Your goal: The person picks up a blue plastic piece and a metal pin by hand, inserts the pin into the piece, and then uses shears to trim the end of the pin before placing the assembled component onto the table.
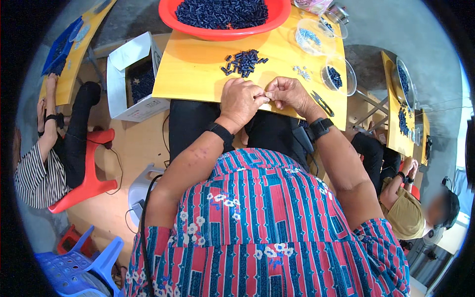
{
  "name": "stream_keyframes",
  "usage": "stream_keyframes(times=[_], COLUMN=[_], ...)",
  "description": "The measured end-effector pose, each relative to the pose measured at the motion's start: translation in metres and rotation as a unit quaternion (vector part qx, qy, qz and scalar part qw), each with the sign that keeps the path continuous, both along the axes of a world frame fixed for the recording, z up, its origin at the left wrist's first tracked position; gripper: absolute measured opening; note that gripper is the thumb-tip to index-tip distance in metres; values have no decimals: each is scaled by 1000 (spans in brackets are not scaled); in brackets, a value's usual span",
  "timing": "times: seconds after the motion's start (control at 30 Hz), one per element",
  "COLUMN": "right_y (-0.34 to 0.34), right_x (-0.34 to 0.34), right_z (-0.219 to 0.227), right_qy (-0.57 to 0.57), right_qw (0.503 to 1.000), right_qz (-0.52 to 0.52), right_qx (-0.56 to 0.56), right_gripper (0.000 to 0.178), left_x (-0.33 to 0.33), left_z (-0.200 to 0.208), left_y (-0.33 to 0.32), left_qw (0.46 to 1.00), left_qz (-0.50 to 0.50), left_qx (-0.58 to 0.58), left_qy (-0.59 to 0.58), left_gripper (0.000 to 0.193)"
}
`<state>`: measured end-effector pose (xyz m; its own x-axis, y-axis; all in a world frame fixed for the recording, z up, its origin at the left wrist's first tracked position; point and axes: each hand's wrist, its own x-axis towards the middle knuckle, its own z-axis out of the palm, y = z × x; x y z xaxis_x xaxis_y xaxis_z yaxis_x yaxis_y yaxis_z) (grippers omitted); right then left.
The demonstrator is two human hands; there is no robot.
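Observation:
My left hand (241, 101) and my right hand (291, 94) meet over the front edge of the yellow table (193, 69). Both are closed, thumb and fingers pinched together. Whatever sits between the fingertips is too small and covered to name. Just beyond my left hand lies a loose pile of short dark blue, tube-like pieces (244, 63). Tiny pale, shiny pieces (302, 73) are scattered past my right hand. Black thread snips (322, 104) lie to the right of that hand, close to the table's edge.
A red basin (168, 17) heaped with dark pieces stands at the back. Clear plastic tubs (351, 76) line the right side. On the floor at left is a white carton (115, 94). Co-workers sit at tables left and right. A blue plastic chair (111, 252) stands lower left.

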<state>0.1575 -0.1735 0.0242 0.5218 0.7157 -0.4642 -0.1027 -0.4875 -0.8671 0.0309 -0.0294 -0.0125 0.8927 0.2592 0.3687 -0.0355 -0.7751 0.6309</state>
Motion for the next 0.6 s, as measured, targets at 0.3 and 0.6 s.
stream_keyframes(times=[0.3, 0.6], right_y=[-3, -1], right_x=[-7, -12], right_z=[11, 15], right_qy=[89, 107], right_qw=[996, 993], right_qz=[12, 39], right_qx=[-9, 1], right_gripper=[10, 12], left_x=[-11, -18], left_z=[3, 5], left_y=[-7, -11], left_qw=[998, 999], left_qz=[-5, 2], left_qx=[-12, -15], left_qy=[-55, -37], left_gripper=[16, 12])
